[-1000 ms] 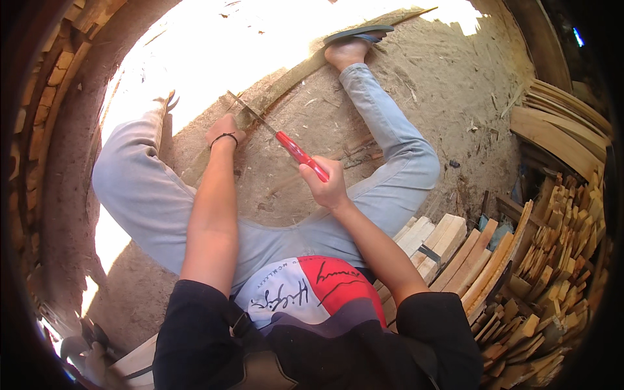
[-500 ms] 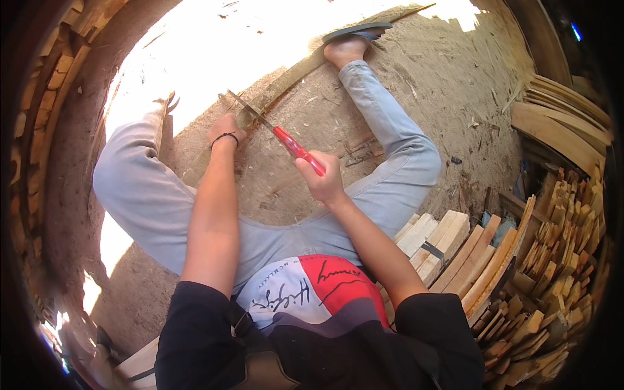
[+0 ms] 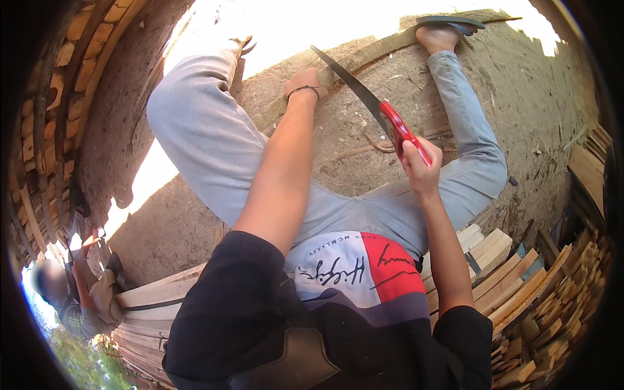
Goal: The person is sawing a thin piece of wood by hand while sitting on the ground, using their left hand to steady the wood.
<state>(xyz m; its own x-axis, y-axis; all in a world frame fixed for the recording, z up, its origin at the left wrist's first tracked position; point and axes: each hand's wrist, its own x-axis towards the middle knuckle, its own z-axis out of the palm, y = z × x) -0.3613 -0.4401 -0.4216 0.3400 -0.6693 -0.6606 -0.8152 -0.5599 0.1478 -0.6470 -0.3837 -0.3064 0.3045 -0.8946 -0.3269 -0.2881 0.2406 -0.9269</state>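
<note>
My right hand (image 3: 422, 166) is closed around the red handle of a handsaw (image 3: 357, 88). Its dark blade points up and to the left, with the flat side showing, and passes over a long, rough strip of wood (image 3: 380, 51). Whether the teeth touch the wood I cannot tell. Beside the blade's far end, my left hand (image 3: 303, 82) is closed on the strip, its fingers partly hidden; a dark cord circles the wrist. My sandalled right foot (image 3: 442, 36) is at the far right part of the strip.
Bundled pale wood strips (image 3: 491, 250) and a heap of split pieces (image 3: 565, 305) lie at the right. Stacked wood (image 3: 71, 84) lines the left. Long boards (image 3: 156, 299) lie behind at lower left, near another person (image 3: 88, 299). Bright sunlight washes out the far ground.
The view has swung left, so everything sits further right and another person shows at lower left. The saw's blade now shows its broad side. Both hands keep their hold.
</note>
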